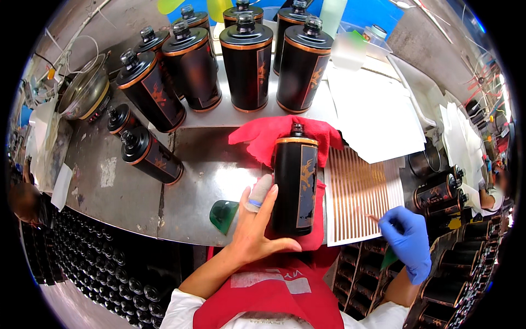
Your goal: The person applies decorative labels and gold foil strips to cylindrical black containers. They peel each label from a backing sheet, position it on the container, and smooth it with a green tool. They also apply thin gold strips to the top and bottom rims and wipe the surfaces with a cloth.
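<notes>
A black bottle (287, 186) with a copper band and a patterned panel lies on a red cloth (257, 134), its neck pointing away from me. My left hand (253, 233) rests along its left side, fingers stretched and thumb spread near the base; one finger wears a grey cover with a blue band. Over the right edge of a white sheet with copper stripes (359, 194), my right hand (406, 238), in a blue glove, pinches a thin copper-coloured strip (372, 217). A green scraper-like piece (223, 215) lies left of my left hand.
Several black bottles (246, 66) stand along the back, with a smaller one (150, 155) at the left. White paper (375, 118) lies at the back right. A metal pan (85, 90) sits far left. Racks of bottles (98, 268) fill the space below the table's front edge.
</notes>
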### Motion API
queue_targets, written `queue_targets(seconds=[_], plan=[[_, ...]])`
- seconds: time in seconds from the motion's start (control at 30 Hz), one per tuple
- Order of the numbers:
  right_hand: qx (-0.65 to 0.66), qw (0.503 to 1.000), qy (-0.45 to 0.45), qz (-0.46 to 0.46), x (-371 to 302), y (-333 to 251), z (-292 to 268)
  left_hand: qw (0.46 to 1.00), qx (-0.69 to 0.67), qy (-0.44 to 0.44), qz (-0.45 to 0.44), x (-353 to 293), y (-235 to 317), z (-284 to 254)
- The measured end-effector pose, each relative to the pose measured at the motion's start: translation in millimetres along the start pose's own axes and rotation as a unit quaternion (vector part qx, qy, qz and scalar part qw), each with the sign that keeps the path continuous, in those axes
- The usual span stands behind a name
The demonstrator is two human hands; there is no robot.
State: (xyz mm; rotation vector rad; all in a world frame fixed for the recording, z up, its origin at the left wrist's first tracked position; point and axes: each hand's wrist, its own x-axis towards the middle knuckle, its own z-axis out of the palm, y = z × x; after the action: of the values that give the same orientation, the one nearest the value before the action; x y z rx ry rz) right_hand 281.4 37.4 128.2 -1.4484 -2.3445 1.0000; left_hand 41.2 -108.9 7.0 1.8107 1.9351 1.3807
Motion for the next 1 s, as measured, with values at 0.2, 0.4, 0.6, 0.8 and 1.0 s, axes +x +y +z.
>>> queue_targets(seconds=[0.2, 0.4, 0.6, 0.8, 1.0], plan=[[-0.001, 0.966, -0.176, -0.189, 5.0, -89.9, -0.8, 0.867, -0.436, -0.241, 0.003, 61.0, 39.4, -14.0], [0.238, 0.961, -0.109, -0.084, 22.9, -37.1, -10.8, 0.928, -0.313, -0.183, -0.085, 59.6, 40.5, -57.4], [0.34, 0.934, -0.077, 0.076, 14.1, 51.6, 18.5, 0.936, -0.224, -0.066, -0.263, -4.2, 14.7, -53.6], [0.373, 0.917, -0.046, 0.136, 9.2, 107.5, 37.3, 0.932, -0.209, -0.015, -0.296, -28.2, 12.0, -20.0], [0.355, 0.922, -0.044, 0.146, 15.2, 127.1, 39.3, 0.935, -0.183, 0.009, -0.304, -23.1, 16.4, -2.3]])
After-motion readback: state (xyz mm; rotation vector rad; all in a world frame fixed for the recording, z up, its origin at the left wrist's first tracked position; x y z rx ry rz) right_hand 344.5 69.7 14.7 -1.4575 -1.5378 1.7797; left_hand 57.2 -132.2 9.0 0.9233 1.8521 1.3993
